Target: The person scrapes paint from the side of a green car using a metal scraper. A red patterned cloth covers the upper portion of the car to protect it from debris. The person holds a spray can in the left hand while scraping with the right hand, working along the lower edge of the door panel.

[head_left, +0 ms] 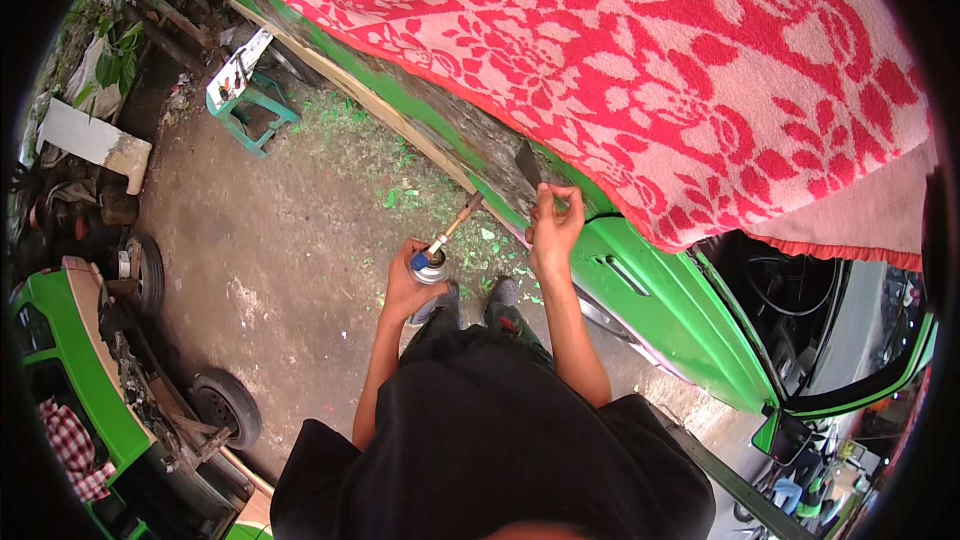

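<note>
I have my left hand [403,285] curled around a gas torch [438,248], its burner end angled toward the green car [660,302]. My right hand [556,227] pinches a dark scraper blade [527,162] by the car's stripped flank; I cannot tell whether they touch.

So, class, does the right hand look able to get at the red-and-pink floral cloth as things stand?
Probably yes: the red-and-pink floral cloth has its edge close beside the right hand, with nothing visible between them, though that hand appears to hold a dark, flat blade.
</note>
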`<control>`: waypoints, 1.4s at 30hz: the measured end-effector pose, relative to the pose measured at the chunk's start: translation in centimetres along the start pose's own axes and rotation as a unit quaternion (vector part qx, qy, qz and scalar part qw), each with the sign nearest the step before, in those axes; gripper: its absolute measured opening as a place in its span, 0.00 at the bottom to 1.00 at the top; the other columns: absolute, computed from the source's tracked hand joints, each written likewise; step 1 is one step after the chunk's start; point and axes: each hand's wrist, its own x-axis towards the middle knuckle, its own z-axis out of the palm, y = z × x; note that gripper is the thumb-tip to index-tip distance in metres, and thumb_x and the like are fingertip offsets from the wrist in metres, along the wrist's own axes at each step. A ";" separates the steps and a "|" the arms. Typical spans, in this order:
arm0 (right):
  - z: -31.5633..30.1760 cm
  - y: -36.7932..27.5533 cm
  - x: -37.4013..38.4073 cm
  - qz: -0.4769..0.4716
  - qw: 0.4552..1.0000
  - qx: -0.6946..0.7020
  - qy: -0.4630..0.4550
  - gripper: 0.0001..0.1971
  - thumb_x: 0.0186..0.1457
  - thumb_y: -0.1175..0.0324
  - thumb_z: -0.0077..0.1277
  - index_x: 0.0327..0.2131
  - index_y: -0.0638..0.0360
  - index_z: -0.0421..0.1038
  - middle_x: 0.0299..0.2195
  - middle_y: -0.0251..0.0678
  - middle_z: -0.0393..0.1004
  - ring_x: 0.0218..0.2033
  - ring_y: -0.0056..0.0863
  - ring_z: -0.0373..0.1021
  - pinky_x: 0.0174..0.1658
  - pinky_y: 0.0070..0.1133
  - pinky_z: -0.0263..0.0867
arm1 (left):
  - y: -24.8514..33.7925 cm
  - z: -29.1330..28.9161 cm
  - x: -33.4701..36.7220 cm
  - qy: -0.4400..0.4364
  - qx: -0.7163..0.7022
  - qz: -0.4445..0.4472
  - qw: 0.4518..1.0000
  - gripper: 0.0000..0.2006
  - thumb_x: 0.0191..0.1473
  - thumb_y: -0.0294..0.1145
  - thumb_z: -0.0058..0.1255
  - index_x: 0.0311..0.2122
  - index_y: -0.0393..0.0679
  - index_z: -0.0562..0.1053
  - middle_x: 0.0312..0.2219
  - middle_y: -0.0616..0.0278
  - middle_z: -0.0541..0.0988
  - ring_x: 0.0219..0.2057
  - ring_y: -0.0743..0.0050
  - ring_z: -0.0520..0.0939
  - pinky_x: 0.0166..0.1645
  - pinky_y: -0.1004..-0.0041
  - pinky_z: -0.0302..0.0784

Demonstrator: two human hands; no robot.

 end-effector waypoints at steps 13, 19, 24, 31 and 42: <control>-0.5 0.9 -0.8 0.019 0.995 0.034 0.089 0.11 0.62 0.66 0.54 0.34 0.50 0.59 0.17 0.24 0.59 0.13 0.10 0.49 0.13 0.15 0.43 | -0.7 -1.7 0.6 0.020 -0.012 0.004 1.000 0.27 0.28 0.27 0.67 0.39 0.41 0.67 0.29 0.67 0.76 0.32 0.82 0.74 0.40 0.76 0.72; -1.5 1.2 -1.3 0.002 0.996 -0.008 0.093 0.11 0.62 0.65 0.54 0.34 0.50 0.59 0.15 0.21 0.56 0.13 0.10 0.49 0.14 0.15 0.41 | 0.1 -1.7 1.4 -0.001 -0.013 -0.017 1.000 0.28 0.28 0.28 0.67 0.39 0.40 0.68 0.29 0.67 0.77 0.33 0.82 0.74 0.41 0.77 0.73; -1.6 1.0 -1.0 0.001 0.995 -0.017 0.096 0.12 0.62 0.65 0.54 0.33 0.51 0.59 0.15 0.20 0.55 0.14 0.10 0.48 0.13 0.15 0.41 | 0.2 -1.4 2.1 -0.014 0.002 0.003 1.000 0.28 0.28 0.28 0.68 0.39 0.40 0.68 0.30 0.67 0.76 0.33 0.82 0.74 0.41 0.77 0.72; -1.6 0.6 -0.7 -0.019 0.992 -0.035 0.116 0.12 0.61 0.66 0.55 0.32 0.52 0.60 0.16 0.21 0.58 0.14 0.10 0.50 0.13 0.14 0.41 | 0.1 -1.1 2.5 -0.030 -0.021 0.004 0.999 0.28 0.28 0.27 0.68 0.39 0.40 0.68 0.31 0.67 0.76 0.34 0.83 0.74 0.42 0.77 0.72; -1.4 1.6 -1.1 -0.057 0.998 -0.016 0.026 0.11 0.62 0.66 0.54 0.34 0.52 0.59 0.13 0.21 0.56 0.12 0.10 0.48 0.12 0.15 0.43 | -1.2 -1.0 0.7 -0.041 -0.022 0.001 0.999 0.27 0.28 0.27 0.68 0.38 0.43 0.67 0.28 0.70 0.74 0.31 0.81 0.74 0.39 0.76 0.71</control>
